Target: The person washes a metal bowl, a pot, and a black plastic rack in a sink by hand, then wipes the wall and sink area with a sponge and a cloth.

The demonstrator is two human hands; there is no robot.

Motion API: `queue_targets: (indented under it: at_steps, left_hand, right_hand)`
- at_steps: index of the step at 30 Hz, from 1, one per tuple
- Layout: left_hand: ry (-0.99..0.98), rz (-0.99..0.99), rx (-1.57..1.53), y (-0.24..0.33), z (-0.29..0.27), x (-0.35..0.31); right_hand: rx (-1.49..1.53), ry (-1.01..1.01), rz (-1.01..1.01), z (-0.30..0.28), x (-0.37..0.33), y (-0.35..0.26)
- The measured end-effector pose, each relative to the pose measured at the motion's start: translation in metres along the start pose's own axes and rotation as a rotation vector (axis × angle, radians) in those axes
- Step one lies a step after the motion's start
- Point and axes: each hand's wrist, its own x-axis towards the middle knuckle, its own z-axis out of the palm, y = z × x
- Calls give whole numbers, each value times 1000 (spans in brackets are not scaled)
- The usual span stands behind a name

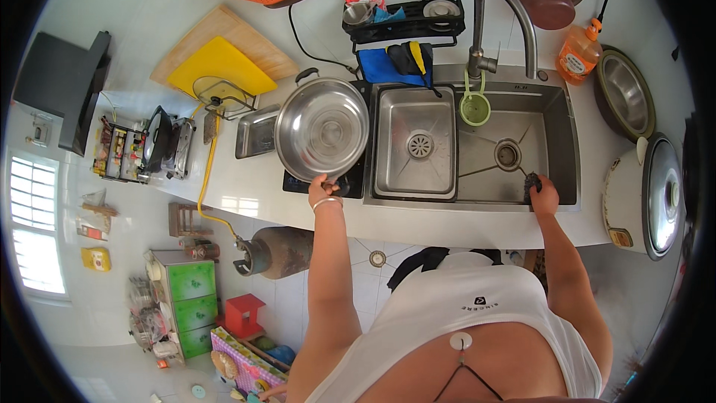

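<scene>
My left hand [323,188] is closed at the near edge of a wide stainless steel pan [326,123]. The pan sits over a dark cooktop [294,183], and its far loop handle sticks up at the back. The fingers hide the part of the pan they grip. To the right, my right hand [546,195] is at the near right corner of the steel sink [556,116], closed on a dark scouring pad [531,183]. A steel drain basin [399,134] fills the sink's left part. The sink's right part has a round drain [508,155].
A tall faucet [528,37] arches over the sink, with a green strainer [475,108] hanging below it. An orange soap bottle [579,52], a metal basin [625,93] and a white cooker [626,186] stand right. At left are a rectangular tray [256,134] and a yellow cutting board [224,67].
</scene>
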Motion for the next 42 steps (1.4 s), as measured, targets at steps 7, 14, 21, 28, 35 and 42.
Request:
queue_targets:
  at_steps: [7, 14, 21, 28, 35, 42]
  left_hand:
    - [25, 19, 39, 12, 32, 54]
    - [-15, -1, 76, 13, 25, 88]
    - [-162, -33, 26, 26, 24, 66]
    - [-373, -514, -36, 19, -4, -25]
    - [-477, -850, 13, -43, -36, -112]
    - [-426, -1034, 326, -107, -23, -170]
  right_hand:
    - [-74, 10, 16, 4, 1, 0]
    - [-68, 29, 24, 6, 1, 3]
    - [-30, 26, 27, 4, -1, -4]
    - [44, 77, -1, -1, -1, 5]
    - [285, 0, -128, -9, 9, 8]
    - [988, -254, -151, -47, 104, -59]
